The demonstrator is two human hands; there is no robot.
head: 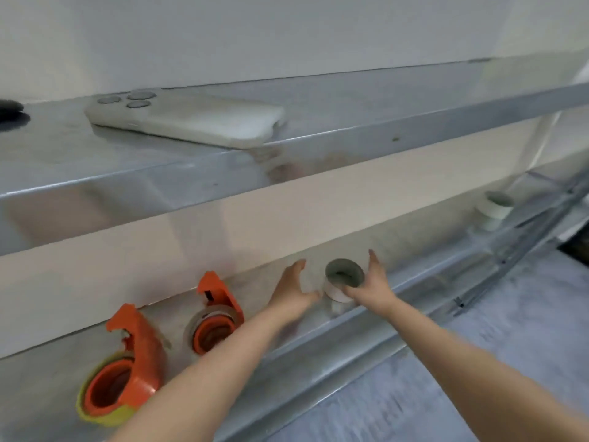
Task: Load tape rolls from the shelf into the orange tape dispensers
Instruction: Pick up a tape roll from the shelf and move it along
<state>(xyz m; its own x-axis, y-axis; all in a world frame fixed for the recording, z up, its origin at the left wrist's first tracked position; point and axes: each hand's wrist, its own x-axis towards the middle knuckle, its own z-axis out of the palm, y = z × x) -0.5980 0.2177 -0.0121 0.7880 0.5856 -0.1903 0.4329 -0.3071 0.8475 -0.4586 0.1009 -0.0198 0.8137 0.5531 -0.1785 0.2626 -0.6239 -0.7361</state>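
Observation:
On the lower metal shelf (pixel 318 346) stand two orange tape dispensers. The left dispenser (pixel 127 368) carries a yellowish roll, the right dispenser (pixel 216 317) a clear one. A white tape roll (pixel 342 279) with a grey core sits further right on that shelf. My right hand (pixel 369 288) wraps around its front and right side, index finger raised. My left hand (pixel 293 288) is spread open just left of the roll, thumb tip close to it. A second white roll (pixel 495 207) stands far right on the shelf.
A phone in a pale case (pixel 188 121) lies on the upper metal shelf (pixel 382 129), near its front edge. A dark object (pixel 11 111) shows at that shelf's left end. White wall behind; grey floor (pixel 478 362) at lower right.

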